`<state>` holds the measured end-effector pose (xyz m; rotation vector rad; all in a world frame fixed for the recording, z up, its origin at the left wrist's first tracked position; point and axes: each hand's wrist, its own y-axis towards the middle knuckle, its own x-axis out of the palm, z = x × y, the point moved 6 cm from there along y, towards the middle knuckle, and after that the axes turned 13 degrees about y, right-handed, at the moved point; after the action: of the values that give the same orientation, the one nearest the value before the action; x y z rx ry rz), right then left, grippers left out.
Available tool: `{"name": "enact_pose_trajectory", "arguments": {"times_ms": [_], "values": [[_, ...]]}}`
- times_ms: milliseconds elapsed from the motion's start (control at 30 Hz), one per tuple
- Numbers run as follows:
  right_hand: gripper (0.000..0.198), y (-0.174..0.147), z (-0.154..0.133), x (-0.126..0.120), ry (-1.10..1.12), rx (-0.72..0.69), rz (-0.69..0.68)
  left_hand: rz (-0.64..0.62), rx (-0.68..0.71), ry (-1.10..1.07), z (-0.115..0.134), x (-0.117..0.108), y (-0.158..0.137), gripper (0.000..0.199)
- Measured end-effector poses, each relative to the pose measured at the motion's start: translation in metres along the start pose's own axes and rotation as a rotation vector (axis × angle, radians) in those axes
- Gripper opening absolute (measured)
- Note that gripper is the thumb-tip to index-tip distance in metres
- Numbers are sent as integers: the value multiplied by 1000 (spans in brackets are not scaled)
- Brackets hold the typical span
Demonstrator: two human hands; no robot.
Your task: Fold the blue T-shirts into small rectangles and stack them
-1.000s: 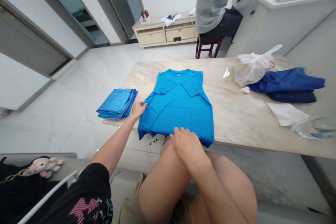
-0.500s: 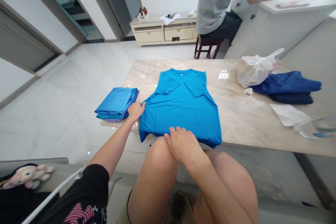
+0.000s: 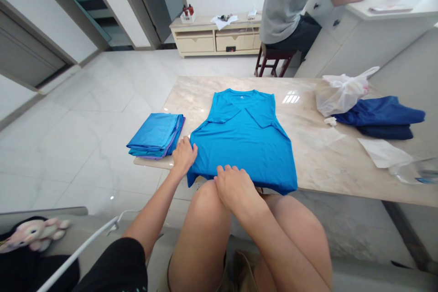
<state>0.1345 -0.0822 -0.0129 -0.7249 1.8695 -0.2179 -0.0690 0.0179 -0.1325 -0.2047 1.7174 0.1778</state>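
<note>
A bright blue T-shirt [image 3: 246, 146] lies spread on the marble-topped table [image 3: 321, 159], neckline away from me. Both its sleeves are folded inward over the chest, and the lower hem hangs past the near table edge. At the shirt's left side my left hand [image 3: 185, 155] touches the edge, fingers slightly apart. My right hand [image 3: 237, 189] rests over my knee with fingers stretched out, their tips at the hem. Left of the shirt sits a neat stack of folded blue and purple clothes [image 3: 155, 134], close to my left hand.
To the right are a tied white plastic bag [image 3: 340, 93], a dark blue garment [image 3: 383, 116], white paper [image 3: 385, 153] and a clear plastic item [image 3: 415, 171]. Beyond the table a person in grey [image 3: 290, 4] sits on a stool [image 3: 275, 59] by a white counter. A plush toy [image 3: 34, 232] lies at lower left.
My left hand has loosened from its pinch on the shirt's left side and moved slightly nearer me along the edge. The right hand stays at the hem; the view has shifted a little.
</note>
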Motion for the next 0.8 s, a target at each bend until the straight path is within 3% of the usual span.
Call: {"name": "enact_pose_trajectory", "arguments": {"times_ms": [133, 267, 367, 533, 800], "values": [[38, -2, -8, -3, -13, -26, -1, 22, 15, 37, -9, 10, -43, 30], [38, -6, -10, -6, -2, -32, 7, 22, -25, -1, -23, 15, -49, 30], [37, -8, -7, -5, 0, -25, 28, 93, -16, -27, -29, 14, -54, 33], [38, -6, -1, 0, 13, -30, 48, 173, 39, -14, -32, 29, -88, 39], [36, -7, 4, 7, -26, -52, 106, 154, -83, -152, -50, 53, -113, 38]]}}
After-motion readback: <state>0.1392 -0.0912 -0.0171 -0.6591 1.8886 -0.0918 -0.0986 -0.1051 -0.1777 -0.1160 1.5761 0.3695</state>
